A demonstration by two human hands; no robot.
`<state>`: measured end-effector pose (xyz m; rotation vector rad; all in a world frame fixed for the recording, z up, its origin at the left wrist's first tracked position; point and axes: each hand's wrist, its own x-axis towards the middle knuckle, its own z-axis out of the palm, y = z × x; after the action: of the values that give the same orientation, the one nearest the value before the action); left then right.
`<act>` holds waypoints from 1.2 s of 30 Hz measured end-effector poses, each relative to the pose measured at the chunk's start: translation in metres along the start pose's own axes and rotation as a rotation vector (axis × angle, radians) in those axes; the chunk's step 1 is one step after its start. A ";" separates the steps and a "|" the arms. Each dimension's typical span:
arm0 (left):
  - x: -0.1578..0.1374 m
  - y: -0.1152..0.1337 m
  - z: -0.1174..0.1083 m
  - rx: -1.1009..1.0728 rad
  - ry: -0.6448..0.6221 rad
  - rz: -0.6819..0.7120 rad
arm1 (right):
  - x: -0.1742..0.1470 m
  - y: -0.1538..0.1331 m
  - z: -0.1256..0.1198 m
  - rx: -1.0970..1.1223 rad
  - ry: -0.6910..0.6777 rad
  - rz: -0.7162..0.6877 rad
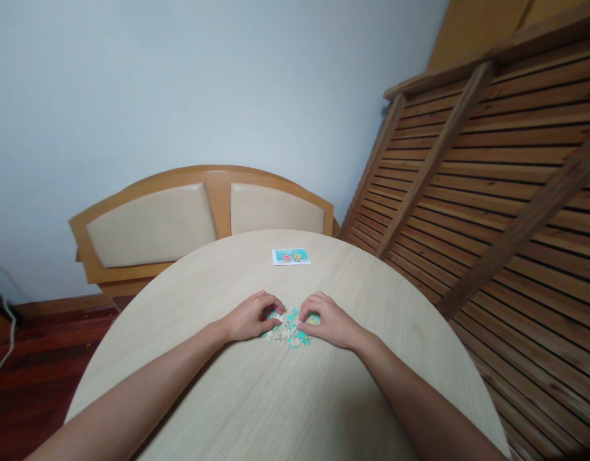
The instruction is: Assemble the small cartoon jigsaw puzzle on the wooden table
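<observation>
A small heap of jigsaw puzzle pieces [289, 334] lies on the round table, some turquoise side up and others with a pale side showing. My left hand [254, 315] is at the heap's left edge, its fingers curled and the thumb close to the index finger around a pale piece. From the right, my right hand [329, 320] reaches over the pieces; its thumb and fingertips pinch a small pale puzzle piece. Turquoise and yellow bits show under the right palm. Beyond the hands lies a turquoise picture card [291, 257] with pink and yellow cartoon figures.
The pale wood-grain table [218, 397] has a rounded far edge. Behind it stands a wooden headboard [218, 192] with cream panels, against a bluish-white wall. A slatted wooden frame [467, 179] leans at the right. A white cable [9, 339] hangs at far left.
</observation>
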<state>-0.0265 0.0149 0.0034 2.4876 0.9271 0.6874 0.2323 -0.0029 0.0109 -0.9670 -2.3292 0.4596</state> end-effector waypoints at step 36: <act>0.010 0.012 0.005 0.047 0.102 -0.104 | -0.003 -0.002 -0.007 -0.234 -0.085 -0.072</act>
<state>-0.0109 0.0121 0.0087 2.4435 1.1136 0.7719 0.2369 -0.0057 0.0165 -0.9829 -2.5270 0.2060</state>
